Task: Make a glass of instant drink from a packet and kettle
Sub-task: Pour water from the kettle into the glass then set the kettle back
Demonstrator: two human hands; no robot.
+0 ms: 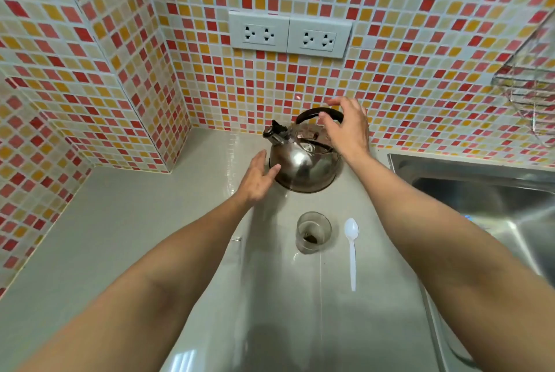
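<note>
Glass [313, 232], the vessel for the drink, stands nearest the person on the table [120, 221], midway toward the back wall, with a dark heap of what looks like powder at its bottom. A white plastic spoon [352, 251] lies just beside it toward the sink-side edge, its long axis running front to back, bowl away from the person. Farther back, near the wall edge, sits the steel kettle [304, 158], spout aimed at the left corner and its black handle arching over the top. The left hand [258, 178] is spread and empty, fingertips at or almost at the kettle's side. The right hand [348, 125] hovers unclenched just over the handle, grasping nothing yet; being directly above it, it is the nearer hand for the lift, and a short drop would close the gap.
</note>
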